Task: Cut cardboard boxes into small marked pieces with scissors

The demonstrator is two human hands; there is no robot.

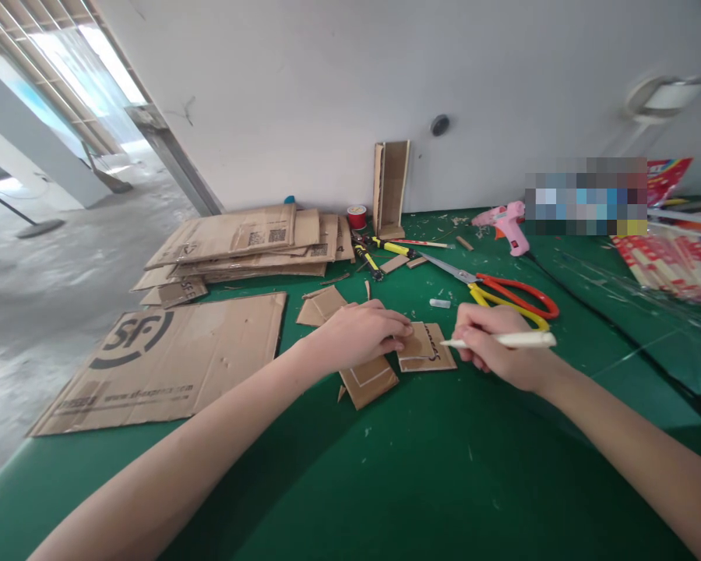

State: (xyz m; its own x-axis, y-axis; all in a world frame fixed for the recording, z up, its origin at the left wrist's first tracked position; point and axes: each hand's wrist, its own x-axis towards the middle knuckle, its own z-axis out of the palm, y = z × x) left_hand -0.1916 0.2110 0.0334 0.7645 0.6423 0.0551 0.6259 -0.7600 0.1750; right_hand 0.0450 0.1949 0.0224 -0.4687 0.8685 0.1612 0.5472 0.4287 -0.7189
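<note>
In my right hand (494,343) is a white pen (529,340), gripped like a writing tool, its tip at the edge of a small cardboard piece (419,340). That piece lies on a slightly larger cardboard piece (447,360) with dark print. The fingers of my left hand (371,331) are curled and hold the upper piece down. Under and beside my left hand lies another cardboard piece (372,382) with a white line along it. Behind my left wrist are more cardboard offcuts (325,302). A small whitish pen cap (440,303) rests beyond the pieces.
Red-and-yellow-handled scissors (517,298) lie behind my right hand. A pink glue gun (509,226) trails a black cable. Yellow-black pliers (368,261), a red spool (357,216), an upright cardboard channel (391,189), a stack of cardboard (227,238) and a large sheet (210,354) occupy the green table.
</note>
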